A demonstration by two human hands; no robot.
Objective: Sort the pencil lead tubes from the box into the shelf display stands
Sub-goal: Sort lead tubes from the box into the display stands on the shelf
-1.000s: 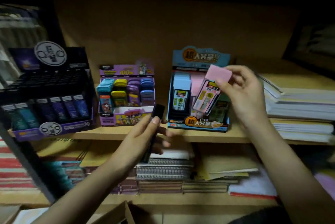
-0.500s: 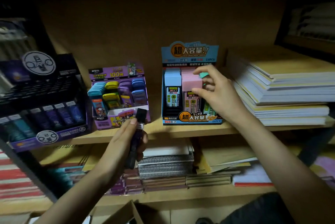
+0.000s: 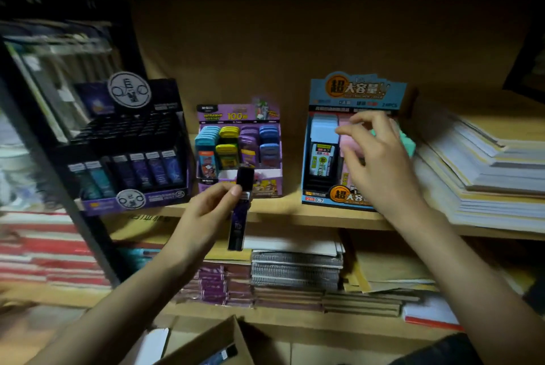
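Left hand (image 3: 206, 211), above cardboard box (image 3: 216, 339), pinches dark lead tube (image 3: 239, 214) just below its cap; tube roughly upright, before shelf edge (image 3: 295, 214). Right hand (image 3: 374, 164) further in, fingers loosely spread, gripping nothing, over pink tubes (image 3: 350, 141) in blue display stand (image 3: 356, 90). Purple stand (image 3: 239, 116) sits behind tube.

Top R: paper stack (image 3: 486, 175). Lower row: red-striped stack (image 3: 44, 249) far L, purple packs (image 3: 218, 285) just L of spiral notebooks (image 3: 296, 271), brown envelopes (image 3: 389, 270) on their R.
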